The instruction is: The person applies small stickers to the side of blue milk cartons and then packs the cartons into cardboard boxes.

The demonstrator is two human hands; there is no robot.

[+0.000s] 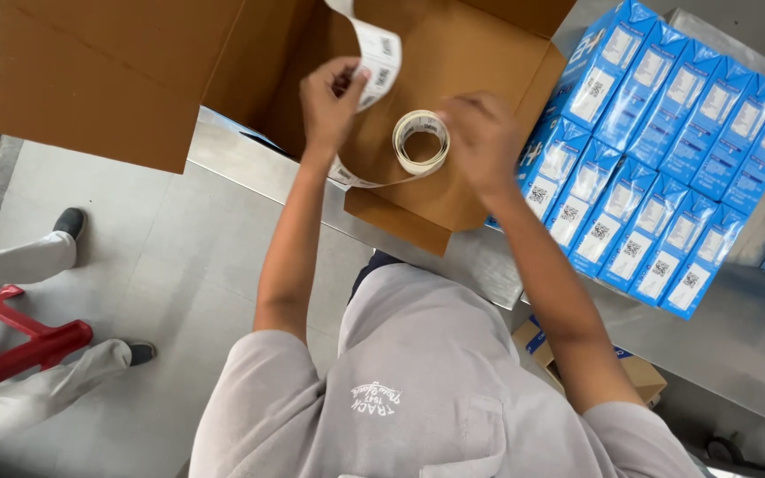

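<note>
Over the open cardboard box (453, 53), a roll of labels (421, 142) is held by the right hand (482, 142), fingers curled around it, while the unwound strip (374, 53) is pinched up by the left hand (329, 102), so it stays taut. Blue cartons (657, 159) are ranked beside it on the metal table (737, 345).

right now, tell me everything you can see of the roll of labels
The roll of labels is a small white paper coil with an open core, printed with dark code marks. The right hand holds it over the open cardboard box. A loose strip curls from it up to the left hand, which pinches it.
</note>
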